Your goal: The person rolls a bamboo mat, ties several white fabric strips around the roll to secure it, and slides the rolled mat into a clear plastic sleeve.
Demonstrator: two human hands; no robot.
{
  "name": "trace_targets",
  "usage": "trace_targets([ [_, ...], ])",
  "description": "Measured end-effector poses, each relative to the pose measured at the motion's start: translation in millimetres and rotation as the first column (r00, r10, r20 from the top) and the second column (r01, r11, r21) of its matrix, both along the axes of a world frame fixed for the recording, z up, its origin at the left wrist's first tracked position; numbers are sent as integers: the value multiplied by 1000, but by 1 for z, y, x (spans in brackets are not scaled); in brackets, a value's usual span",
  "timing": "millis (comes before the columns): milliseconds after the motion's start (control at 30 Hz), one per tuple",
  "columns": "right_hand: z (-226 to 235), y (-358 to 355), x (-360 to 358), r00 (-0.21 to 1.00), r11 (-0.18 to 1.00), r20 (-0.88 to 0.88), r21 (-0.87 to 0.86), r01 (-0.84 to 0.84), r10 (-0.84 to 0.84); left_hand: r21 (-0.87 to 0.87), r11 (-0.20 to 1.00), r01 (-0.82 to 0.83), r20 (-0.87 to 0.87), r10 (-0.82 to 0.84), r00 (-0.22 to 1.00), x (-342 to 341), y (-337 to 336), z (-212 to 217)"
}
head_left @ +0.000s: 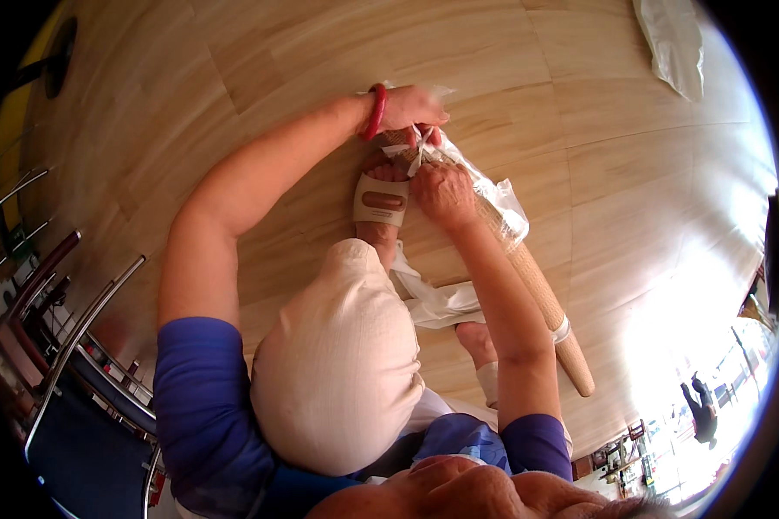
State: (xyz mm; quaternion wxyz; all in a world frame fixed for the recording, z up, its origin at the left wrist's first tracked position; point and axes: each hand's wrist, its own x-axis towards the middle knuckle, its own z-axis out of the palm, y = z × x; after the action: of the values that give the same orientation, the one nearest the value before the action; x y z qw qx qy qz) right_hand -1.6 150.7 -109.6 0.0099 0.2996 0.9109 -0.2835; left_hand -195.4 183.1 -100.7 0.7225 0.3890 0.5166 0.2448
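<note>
A long tan woven roll, like a rolled mat, slants across the floor in front of me. Clear and white plastic lies around its far part, and a white band circles it near the close end. At the far end a white plastic strip is twisted into a knot or loop. My left hand, with a red bangle on its wrist, is closed on the strip from beyond. My right hand is closed at the strip's near side, against the roll; its fingertips are partly hidden.
My slippered foot is just left of the roll. Loose white plastic trails on the floor between my feet. A plastic sheet lies at the far right. Metal-framed chairs stand at the left.
</note>
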Motion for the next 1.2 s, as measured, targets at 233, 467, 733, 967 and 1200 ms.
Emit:
trace_targets([
  [233, -1, 3, -2, 996, 995, -16, 65, -82, 83, 291, 954, -76, -411, 196, 890, 30, 3, -45],
  [467, 15, 12, 7, 921, 818, 83, -434, 377, -381, 390, 883, 262, -472, -53, 880, 18, -28, -29],
  [733, 23, 16, -5, 846, 683, 100, -544, 487, -524, 728, 624, 283, -465, 146, 873, 30, -54, -44],
  [967, 29, 30, 4, 907, 910, -202, -276, 309, -369, 735, 672, 92, -318, 221, 922, 31, -59, -39],
  [1200, 7, 25, 17, 913, 863, -128, -399, 310, -387, 798, 548, 251, -457, 278, 845, 34, -60, -39],
])
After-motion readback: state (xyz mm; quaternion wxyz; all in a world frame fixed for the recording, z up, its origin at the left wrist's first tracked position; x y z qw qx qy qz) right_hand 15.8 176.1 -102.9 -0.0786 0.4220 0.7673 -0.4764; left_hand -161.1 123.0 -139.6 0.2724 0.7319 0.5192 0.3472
